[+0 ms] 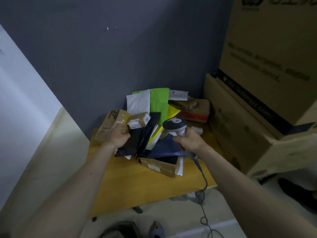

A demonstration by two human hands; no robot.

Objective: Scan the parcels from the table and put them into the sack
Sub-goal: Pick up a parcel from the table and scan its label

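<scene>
1. Left hand (120, 136) is clamped round the top edge of a black poly mailer (137, 140), which sits at the front-left of the heap and hangs down toward the table edge.
2. Right hand (190, 140) has a firm grasp on the handle of a grey barcode scanner (175, 125). The scanner's head hangs just above the middle of the pile, and its cable (203, 176) trails off the near edge of the table down to the floor.
3. The parcels are all heaped on a small wooden table (137, 186) shoved into the corner: a small brown box (139, 121) with white labels right beside the left hand, a green mailer (158, 102) and a white mailer (138, 102) leaning at the back, a yellow one (172, 111) poking out, a dark blue mailer (164, 148) under the right hand, and a flat cardboard parcel (161, 166) at the front.
4. Big cardboard cartons (267, 66) are stacked to the right of the table.
5. Can't honestly tell where the sack is; there's something dark on the floor at the bottom, but it's too murky.
</scene>
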